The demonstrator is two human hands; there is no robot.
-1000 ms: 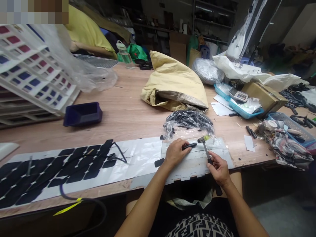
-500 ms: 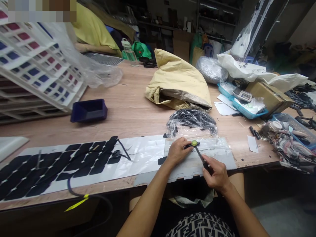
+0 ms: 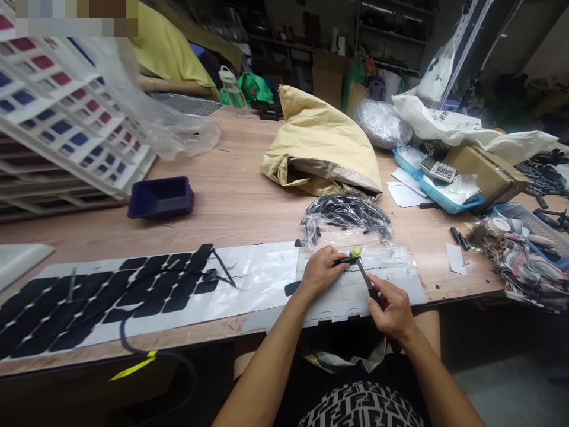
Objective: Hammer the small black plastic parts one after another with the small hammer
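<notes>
My right hand (image 3: pixel 391 308) is wrapped round the black handle of a small hammer (image 3: pixel 365 274). Its shaft is metal and its round head is yellow-green. The head is at the end of a thin black piece (image 3: pixel 341 261), which my left hand (image 3: pixel 319 271) pinches between thumb and fingers. Whether head and piece touch I cannot tell. Both hands are over a worn, pale grey board (image 3: pixel 400 284) at the table's front edge. Just beyond them lies a clear plastic bag (image 3: pixel 347 216) with black parts inside.
Black solar-cell-like squares on a white sheet (image 3: pixel 262 279) cover the left front, with a dark cable (image 3: pixel 124 335) hanging over the edge. A purple tray (image 3: pixel 160 198), white crate (image 3: pixel 80 118), yellow sack (image 3: pixel 324 142) and blue baskets (image 3: pixel 451 198) stand around. A person in yellow (image 3: pixel 173 53) is behind.
The hammer head has shifted slightly to the right and away from me, with my right hand following. My left hand stays nearly in place on the black piece.
</notes>
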